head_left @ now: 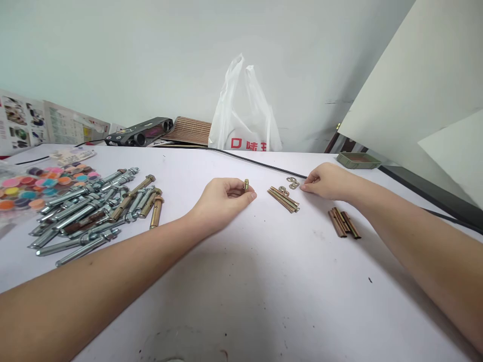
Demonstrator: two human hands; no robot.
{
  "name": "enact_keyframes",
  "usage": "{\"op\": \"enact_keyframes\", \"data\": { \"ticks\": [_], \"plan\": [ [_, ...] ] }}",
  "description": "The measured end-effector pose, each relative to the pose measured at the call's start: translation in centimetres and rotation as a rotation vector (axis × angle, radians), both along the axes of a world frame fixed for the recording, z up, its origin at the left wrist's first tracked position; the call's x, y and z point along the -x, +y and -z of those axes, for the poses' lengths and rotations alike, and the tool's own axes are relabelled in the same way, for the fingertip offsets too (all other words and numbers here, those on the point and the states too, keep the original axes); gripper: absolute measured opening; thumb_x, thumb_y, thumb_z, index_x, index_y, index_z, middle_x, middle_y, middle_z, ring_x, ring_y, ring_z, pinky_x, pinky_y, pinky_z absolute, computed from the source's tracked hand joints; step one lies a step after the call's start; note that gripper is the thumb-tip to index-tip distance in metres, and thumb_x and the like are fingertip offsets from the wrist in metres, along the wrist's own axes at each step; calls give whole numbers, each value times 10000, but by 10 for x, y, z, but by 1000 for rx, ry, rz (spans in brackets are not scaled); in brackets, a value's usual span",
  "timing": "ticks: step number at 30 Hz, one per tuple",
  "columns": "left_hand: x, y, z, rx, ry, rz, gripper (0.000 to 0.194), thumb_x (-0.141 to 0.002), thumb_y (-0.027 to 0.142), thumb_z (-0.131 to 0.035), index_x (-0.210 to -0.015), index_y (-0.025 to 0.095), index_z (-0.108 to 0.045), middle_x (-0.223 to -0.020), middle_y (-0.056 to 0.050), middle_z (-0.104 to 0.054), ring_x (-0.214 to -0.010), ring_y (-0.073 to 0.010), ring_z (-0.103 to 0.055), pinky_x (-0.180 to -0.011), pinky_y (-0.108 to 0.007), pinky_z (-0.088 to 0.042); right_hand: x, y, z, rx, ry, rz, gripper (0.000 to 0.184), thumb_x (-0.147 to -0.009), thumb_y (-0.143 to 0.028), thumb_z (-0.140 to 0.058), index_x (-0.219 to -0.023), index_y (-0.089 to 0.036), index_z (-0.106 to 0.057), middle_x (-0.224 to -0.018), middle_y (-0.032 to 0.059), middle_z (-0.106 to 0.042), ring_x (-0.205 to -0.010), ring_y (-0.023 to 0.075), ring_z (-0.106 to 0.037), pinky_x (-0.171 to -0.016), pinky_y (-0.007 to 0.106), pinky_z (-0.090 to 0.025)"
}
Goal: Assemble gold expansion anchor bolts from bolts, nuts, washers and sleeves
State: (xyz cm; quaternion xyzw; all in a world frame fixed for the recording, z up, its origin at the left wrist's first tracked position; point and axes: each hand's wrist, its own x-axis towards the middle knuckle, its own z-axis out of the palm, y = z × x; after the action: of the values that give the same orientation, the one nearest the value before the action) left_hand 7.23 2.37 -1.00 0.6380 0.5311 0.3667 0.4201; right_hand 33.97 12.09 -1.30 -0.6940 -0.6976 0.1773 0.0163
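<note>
My left hand is closed around a brass-coloured bolt; its threaded end sticks up between thumb and fingers, and the rest is hidden. My right hand is at the table beside a small group of flat washers, thumb and fingertips pressed together. Whether a washer is between them I cannot make out. Left of that hand lie several thin brass-coloured rods, with nuts at their far end. Several short metal sleeves lie side by side below the right wrist.
A heap of expansion bolts covers the table's left, beside a bag of coloured discs. Behind are a black device, a white plastic bag and a black cable. A green tray sits at the back right.
</note>
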Motion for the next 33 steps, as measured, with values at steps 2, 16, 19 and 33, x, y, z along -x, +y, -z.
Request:
{"op": "enact_keyframes", "data": {
  "ticks": [2, 16, 19, 33],
  "plan": [
    [1, 1, 1, 14, 21, -4, 285, -779, 432, -667, -839, 155, -700, -817, -29, -692, -773, -151, -615, -697, -252, -452, -2, -1, -3, 24, 13, 29, 128, -730, -353, -717, -713, -227, -715, -866, 90, -702, -767, 256, -622, -632, 377, -463],
    [2, 4, 4, -21, 71, 59, 304, -785, 413, -645, -887, 134, -711, -796, -26, -686, -733, -153, -592, -651, -252, -424, 91, -65, -37, 176, 1079, -156, 285, -700, -432, -776, -668, -162, -691, -665, 33, -576, -590, 106, -419, -534, 273, -358],
    [1, 4, 3, -25, 57, 64, 285, -783, 390, -646, -885, 133, -714, -817, -25, -700, -743, -150, -598, -667, -248, -430, 97, -64, -28, 184, 1158, -179, 264, -689, -414, -782, -676, -164, -697, -697, 32, -603, -628, 107, -445, -581, 269, -380],
    [0, 5, 5, 18, 42, 30, 272, -761, 412, -663, -821, 148, -688, -775, -17, -673, -724, -141, -589, -652, -241, -432, 42, -26, -14, -73, 109, -126, 349, -738, -530, -647, -609, -207, -672, -613, 41, -616, -547, 160, -499, -496, 306, -356]
  ]
}}
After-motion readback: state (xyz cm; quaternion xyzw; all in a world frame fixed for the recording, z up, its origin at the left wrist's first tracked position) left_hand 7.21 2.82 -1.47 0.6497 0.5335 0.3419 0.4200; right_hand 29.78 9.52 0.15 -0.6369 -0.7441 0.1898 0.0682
